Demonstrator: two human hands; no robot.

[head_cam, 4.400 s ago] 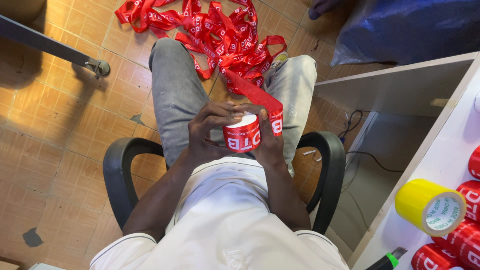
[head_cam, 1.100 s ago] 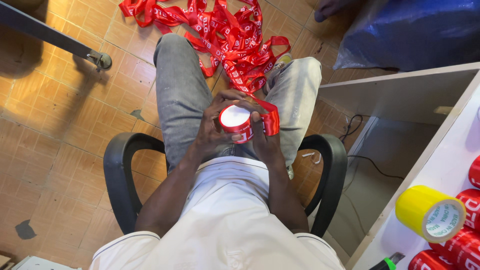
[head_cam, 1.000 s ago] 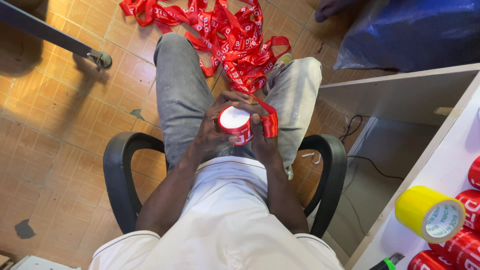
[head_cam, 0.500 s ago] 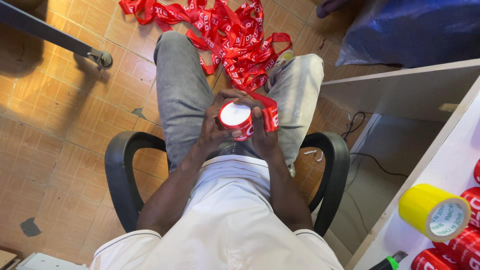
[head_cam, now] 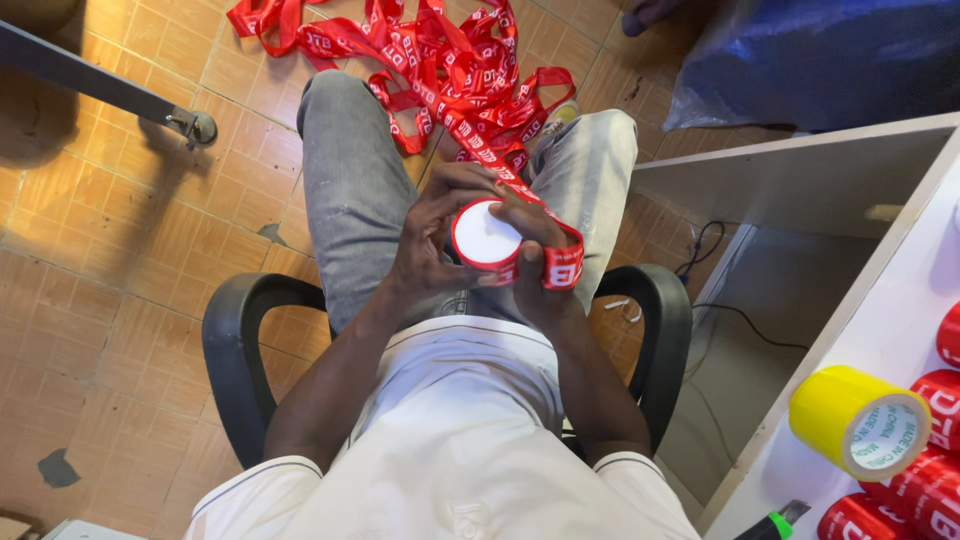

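Note:
I sit in a black armchair and hold a red ribbon roll [head_cam: 485,237] with a white round face over my lap. My left hand [head_cam: 432,250] cups the roll from the left, fingers curled over its top. My right hand [head_cam: 545,262] grips its right side, with the red ribbon strip [head_cam: 562,265] wrapped across the fingers. The strip runs up from the roll to a tangled pile of red ribbon [head_cam: 420,60] on the tiled floor beyond my knees.
A white desk [head_cam: 880,330] stands at my right, bearing a yellow tape roll [head_cam: 860,420] and several red rolls [head_cam: 925,480]. A blue plastic bag [head_cam: 820,60] lies at the top right. A metal chair leg with a castor [head_cam: 195,128] crosses the upper left. Cables [head_cam: 720,300] hang under the desk.
The roll has turned in my hands: its printed red side faced up several seconds ago, and its white round face points up now. My hands stay over my lap.

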